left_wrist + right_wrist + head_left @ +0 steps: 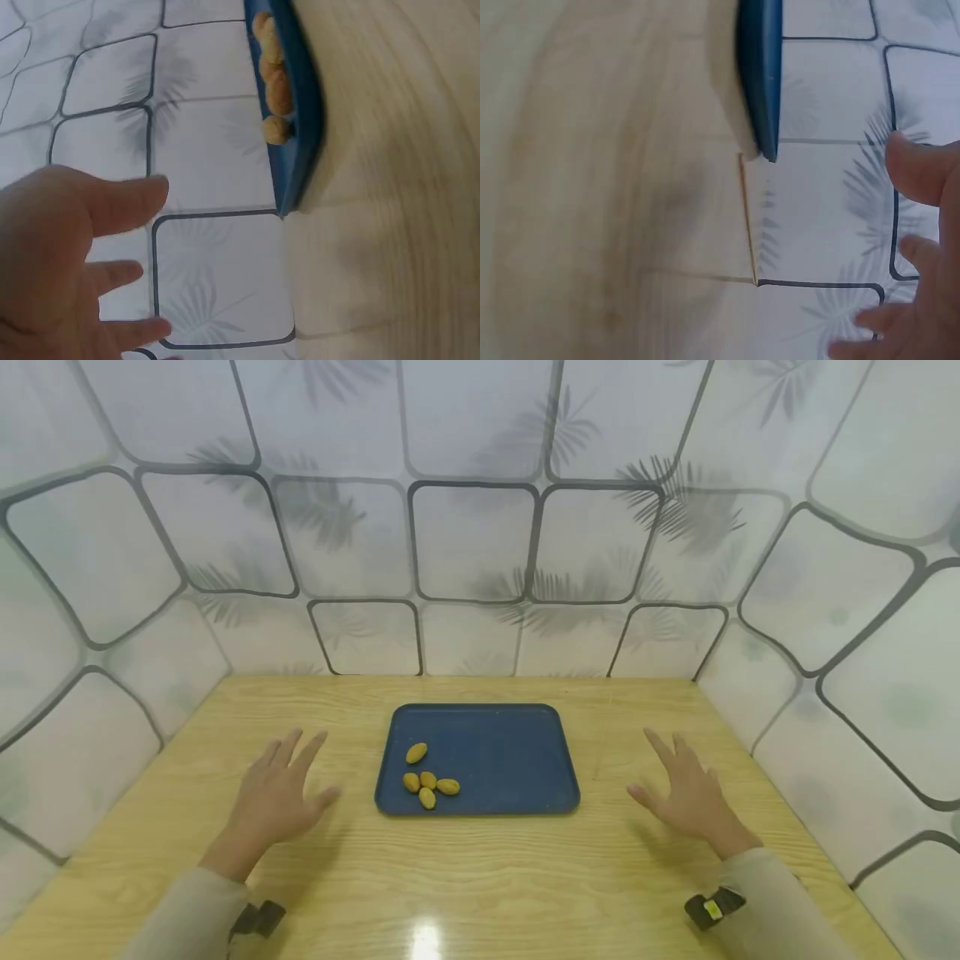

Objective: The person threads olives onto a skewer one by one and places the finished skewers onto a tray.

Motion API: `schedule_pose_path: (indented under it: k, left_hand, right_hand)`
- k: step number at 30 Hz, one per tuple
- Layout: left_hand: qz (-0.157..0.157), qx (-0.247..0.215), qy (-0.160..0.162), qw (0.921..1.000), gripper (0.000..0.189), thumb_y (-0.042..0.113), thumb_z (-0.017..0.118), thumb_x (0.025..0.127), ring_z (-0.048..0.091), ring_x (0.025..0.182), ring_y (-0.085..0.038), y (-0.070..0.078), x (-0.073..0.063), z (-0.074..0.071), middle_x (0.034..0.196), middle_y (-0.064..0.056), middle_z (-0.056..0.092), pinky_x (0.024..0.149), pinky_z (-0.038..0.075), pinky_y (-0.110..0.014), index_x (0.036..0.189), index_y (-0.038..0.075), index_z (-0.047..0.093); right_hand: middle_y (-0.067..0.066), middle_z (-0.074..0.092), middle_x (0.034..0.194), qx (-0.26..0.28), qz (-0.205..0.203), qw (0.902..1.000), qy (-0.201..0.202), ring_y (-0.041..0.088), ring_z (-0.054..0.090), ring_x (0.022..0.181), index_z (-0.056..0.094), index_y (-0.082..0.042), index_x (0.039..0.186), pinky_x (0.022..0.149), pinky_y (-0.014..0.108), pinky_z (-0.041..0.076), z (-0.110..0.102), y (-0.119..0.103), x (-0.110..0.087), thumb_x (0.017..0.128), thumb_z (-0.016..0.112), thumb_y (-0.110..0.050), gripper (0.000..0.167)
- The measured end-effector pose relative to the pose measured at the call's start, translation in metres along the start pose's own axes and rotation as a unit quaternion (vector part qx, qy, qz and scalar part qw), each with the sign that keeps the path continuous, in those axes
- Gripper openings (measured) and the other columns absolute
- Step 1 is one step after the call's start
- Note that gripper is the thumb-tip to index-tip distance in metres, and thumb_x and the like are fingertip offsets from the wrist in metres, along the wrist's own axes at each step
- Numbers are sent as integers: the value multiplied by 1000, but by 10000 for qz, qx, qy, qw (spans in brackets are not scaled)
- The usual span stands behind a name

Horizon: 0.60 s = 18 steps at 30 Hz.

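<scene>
A blue tray (510,760) lies on the wooden table, with several brown oval nuts in their shells (427,780) grouped at its left side. One nut (416,753) rests a little behind the others. Left of the tray my left hand (277,793) hovers with fingers spread, holding nothing. To the tray's right, my right hand (690,793) is held over the table, its fingers apart and nothing in it. Neither hand touches the tray. In the left wrist view the nuts (278,93) show beyond the thumb.
The light wooden table (480,877) reaches back to a patterned wall (472,543), with more wall on the left and right sides. Dark bands with small devices (258,918) sit at both wrists, over light sleeves (187,914).
</scene>
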<state>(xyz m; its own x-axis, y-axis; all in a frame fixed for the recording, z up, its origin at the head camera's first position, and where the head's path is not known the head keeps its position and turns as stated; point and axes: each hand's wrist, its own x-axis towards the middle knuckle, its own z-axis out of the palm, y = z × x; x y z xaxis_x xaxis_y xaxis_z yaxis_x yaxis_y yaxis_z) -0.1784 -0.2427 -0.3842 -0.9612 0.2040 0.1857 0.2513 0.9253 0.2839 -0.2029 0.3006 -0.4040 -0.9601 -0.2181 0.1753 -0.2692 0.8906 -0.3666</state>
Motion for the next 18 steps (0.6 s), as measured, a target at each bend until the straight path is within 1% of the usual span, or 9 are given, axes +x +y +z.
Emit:
schedule_pose_path:
  k: [2,3,5,7,10,13,14,16,18]
  left_hand:
    - [311,-1021,-368,9936,77,34,67,98,29,135,-63,-4,4,-3,153,-37,28,104,32,-77,154,-1,28]
    - [471,-1616,-632,9837,77,32,67,98,31,135,-63,-6,5,-6,153,-38,28,104,36,-75,154,-2,27]
    - [751,-2851,-1251,9473,73,24,64,101,33,135,-62,-10,7,-11,154,-38,28,106,41,-68,155,-4,23]
    - [1111,-3835,-1841,8982,66,16,59,103,37,134,-59,-17,10,-15,154,-39,27,106,48,-55,156,-1,23]
    - [1999,-4871,-2909,7989,63,13,55,105,43,137,-45,-30,16,-15,159,-25,29,105,51,-45,159,10,23]
    - [2941,-5269,-3803,7009,76,27,62,103,39,144,-30,-38,21,-13,165,-10,24,108,48,-49,161,20,14]
    - [3244,-5313,-4001,6726,84,32,63,101,34,146,-29,-38,22,-11,167,-6,19,110,45,-51,162,19,6]
    - [3746,-5354,-4062,6388,100,42,65,98,23,151,-30,-35,24,-4,169,-9,6,113,41,-55,161,18,-9]
    - [4043,-5520,-3862,6186,109,43,66,96,15,153,-30,-31,25,4,169,-10,-5,117,36,-54,157,18,-21]
  right_hand:
    - [42,17,155,708,-177,9966,-371,69,29,131,13,-6,160,99,86,27,-2,1,6,99,63,-41,85]
    - [42,18,155,1154,-261,9912,-586,68,30,131,11,-4,160,99,83,30,-4,2,8,101,61,-37,83]
    - [40,18,157,2135,-296,9707,-1060,63,29,136,7,-5,161,104,77,34,-8,1,11,105,56,-29,78]
    - [40,17,157,3013,-411,9414,-1463,59,29,138,7,-4,160,109,67,38,-11,4,15,107,52,-21,72]
    - [36,20,158,4055,-696,8913,-1905,38,43,140,12,-5,161,109,43,47,-12,7,19,108,49,-13,65]
    - [21,31,159,4910,-1132,8347,-2221,19,50,136,16,-6,160,107,27,48,-13,10,24,108,47,-8,60]
    - [15,35,158,5181,-1250,8138,-2316,13,50,135,17,-7,160,108,28,47,-13,9,25,108,45,-7,59]
    - [3,41,155,5646,-1437,7738,-2487,14,49,136,20,-9,159,110,30,46,-14,7,28,109,41,-3,55]
    - [-2,46,151,6041,-1474,7375,-2635,15,49,137,28,-13,157,111,31,45,-14,3,31,108,38,0,52]
